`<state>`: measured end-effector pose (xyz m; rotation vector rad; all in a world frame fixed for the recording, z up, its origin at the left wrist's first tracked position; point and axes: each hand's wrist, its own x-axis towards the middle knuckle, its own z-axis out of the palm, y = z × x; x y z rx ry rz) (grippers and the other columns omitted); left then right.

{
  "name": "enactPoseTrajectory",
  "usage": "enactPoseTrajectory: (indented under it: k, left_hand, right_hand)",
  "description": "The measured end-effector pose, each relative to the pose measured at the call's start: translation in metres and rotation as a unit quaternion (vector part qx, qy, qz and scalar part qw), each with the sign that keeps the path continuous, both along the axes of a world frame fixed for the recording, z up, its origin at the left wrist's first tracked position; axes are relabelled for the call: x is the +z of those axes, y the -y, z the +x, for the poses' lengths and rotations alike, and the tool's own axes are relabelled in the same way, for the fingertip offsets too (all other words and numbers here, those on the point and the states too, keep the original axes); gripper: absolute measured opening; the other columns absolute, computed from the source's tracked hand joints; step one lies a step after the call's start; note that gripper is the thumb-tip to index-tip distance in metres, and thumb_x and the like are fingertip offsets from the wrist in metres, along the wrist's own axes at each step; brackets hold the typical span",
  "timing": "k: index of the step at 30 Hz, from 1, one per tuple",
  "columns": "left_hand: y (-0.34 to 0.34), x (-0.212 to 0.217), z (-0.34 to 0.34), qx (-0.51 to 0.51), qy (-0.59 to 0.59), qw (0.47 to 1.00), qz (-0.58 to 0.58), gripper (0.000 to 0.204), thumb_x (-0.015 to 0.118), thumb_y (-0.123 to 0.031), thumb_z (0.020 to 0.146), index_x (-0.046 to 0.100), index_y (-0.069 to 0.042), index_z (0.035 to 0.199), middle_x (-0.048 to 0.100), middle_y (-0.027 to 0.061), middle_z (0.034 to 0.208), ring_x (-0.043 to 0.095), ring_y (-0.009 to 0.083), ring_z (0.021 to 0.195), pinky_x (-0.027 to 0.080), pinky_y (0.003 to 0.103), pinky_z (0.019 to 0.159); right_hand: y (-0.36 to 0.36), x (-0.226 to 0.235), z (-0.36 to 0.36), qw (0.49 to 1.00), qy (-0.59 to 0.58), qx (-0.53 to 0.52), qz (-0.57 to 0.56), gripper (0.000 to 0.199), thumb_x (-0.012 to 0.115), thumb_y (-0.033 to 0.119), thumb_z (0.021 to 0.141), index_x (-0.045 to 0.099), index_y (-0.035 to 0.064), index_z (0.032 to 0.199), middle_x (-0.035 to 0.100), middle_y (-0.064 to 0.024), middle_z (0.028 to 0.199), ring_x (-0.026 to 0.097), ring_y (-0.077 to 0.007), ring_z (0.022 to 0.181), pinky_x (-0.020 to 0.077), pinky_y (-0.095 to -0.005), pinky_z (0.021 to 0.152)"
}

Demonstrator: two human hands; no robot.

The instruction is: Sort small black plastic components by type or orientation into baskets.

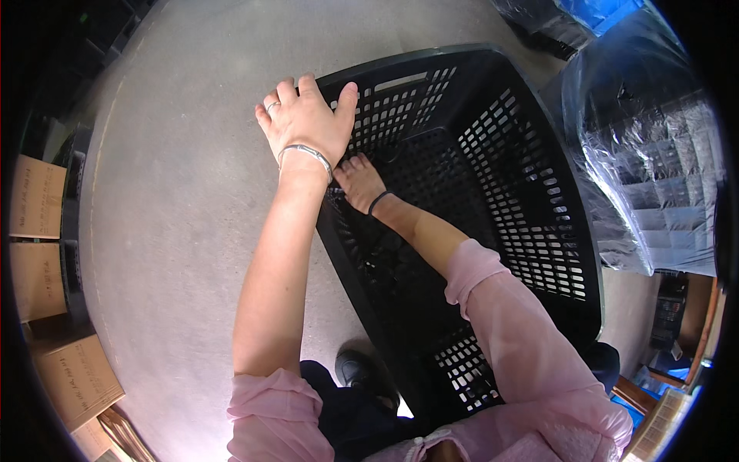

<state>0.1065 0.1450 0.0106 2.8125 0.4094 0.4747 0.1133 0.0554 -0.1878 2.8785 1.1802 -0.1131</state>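
A large black plastic basket with slotted walls stands between my arms. My left hand, wearing a ring and a silver bracelet, lies over its far left corner. The fingers are spread outside the rim, and the thumb stretches over the inner side. Reaching down inside, my right hand has its fingers stretched out against the left wall, partly in shadow; a dark band circles that wrist. Small dark shapes low on that wall, below the right hand, are too dim to make out.
Brown cardboard boxes stack up along the left edge. To the right stands a bulky load wrapped in clear plastic film, close to the basket. Grey floor runs along the left; my dark shoe is beside the basket.
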Motion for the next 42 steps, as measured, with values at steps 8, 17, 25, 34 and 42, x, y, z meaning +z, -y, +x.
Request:
enactPoseTrajectory:
  k: [8, 17, 25, 34, 42]
  left_hand:
    - [0.0, -0.005, 0.001, 0.006, 0.007, 1.0, -0.005, 0.059, 0.047, -0.05, 0.078, 0.048, -0.005, 0.116, 0.046, 0.0157, 0.118, 0.038, 0.0332, 0.114, 0.023, 0.04, 0.099]
    - [0.0, -0.008, 0.004, -0.016, 0.234, 0.972, 0.002, 0.029, 0.058, -0.027, 0.074, 0.059, -0.009, 0.097, 0.05, 0.0127, 0.106, 0.044, 0.0298, 0.102, 0.029, 0.04, 0.094]
    - [0.068, -0.001, -0.014, -0.324, -0.069, 0.89, -0.314, 0.051, 0.054, -0.037, 0.082, 0.04, -0.001, 0.116, 0.053, 0.0108, 0.091, 0.055, 0.0155, 0.075, 0.047, 0.027, 0.061]
    - [0.104, 0.052, -0.022, -0.366, -0.229, 0.581, -0.69, 0.038, 0.039, -0.033, 0.089, 0.045, -0.002, 0.109, 0.057, 0.0115, 0.088, 0.059, 0.0198, 0.067, 0.048, 0.027, 0.057]
    - [0.117, 0.058, -0.031, -0.34, -0.249, 0.688, -0.591, 0.031, 0.046, -0.036, 0.086, 0.053, -0.005, 0.091, 0.054, 0.0019, 0.067, 0.053, 0.0134, 0.052, 0.039, 0.02, 0.044]
  right_hand:
    - [0.009, -0.008, -0.019, 0.999, -0.045, -0.005, 0.015, 0.029, 0.048, 0.015, 0.079, 0.05, 0.0142, 0.108, 0.044, -0.0078, 0.111, 0.04, -0.0254, 0.108, 0.0469, -0.035, 0.075]
    - [0.082, 0.013, -0.016, 0.939, -0.202, -0.145, 0.237, 0.039, 0.063, 0.021, 0.071, 0.05, 0.0097, 0.106, 0.053, -0.0078, 0.098, 0.053, -0.0177, 0.078, 0.0455, -0.0259, 0.059]
    - [0.138, 0.167, -0.025, 0.683, -0.303, -0.184, 0.639, 0.047, 0.07, 0.027, 0.069, 0.051, 0.0025, 0.104, 0.055, -0.0028, 0.088, 0.052, -0.0114, 0.076, 0.0425, -0.0234, 0.062]
    - [0.217, 0.249, -0.029, 0.683, -0.314, -0.147, 0.642, 0.038, 0.056, 0.019, 0.081, 0.05, 0.004, 0.115, 0.053, 0.0016, 0.076, 0.049, -0.0061, 0.065, 0.0402, -0.0212, 0.059]
    - [0.197, 0.233, -0.029, 0.655, -0.33, -0.099, 0.672, 0.025, 0.058, 0.026, 0.08, 0.058, 0.0045, 0.092, 0.055, 0.0015, 0.072, 0.05, -0.0059, 0.066, 0.0376, -0.0189, 0.054]
